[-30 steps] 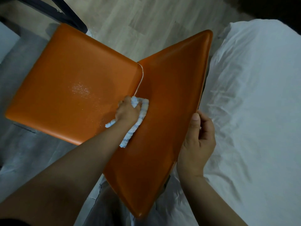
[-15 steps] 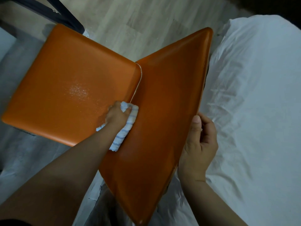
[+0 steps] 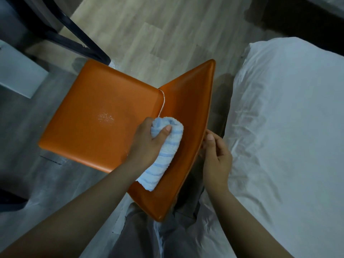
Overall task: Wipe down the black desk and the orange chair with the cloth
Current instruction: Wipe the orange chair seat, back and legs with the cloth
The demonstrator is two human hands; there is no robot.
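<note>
Left hand (image 3: 147, 144) – fingers and thumb curled round bunched cloth (image 3: 163, 159) – has come off seam of chair (image 3: 96, 127) onto backrest (image 3: 188, 116). Right hand (image 3: 216, 159) pinches backrest edge, steadying. Judgement: wipe of backrest under way.

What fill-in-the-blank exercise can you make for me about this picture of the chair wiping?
The left hand grips a blue-striped ____.
The right hand holds the backrest edge of the orange ____.
Pale specks lie on its ____, not its backrest.
Missing words: cloth; chair; seat.
</note>
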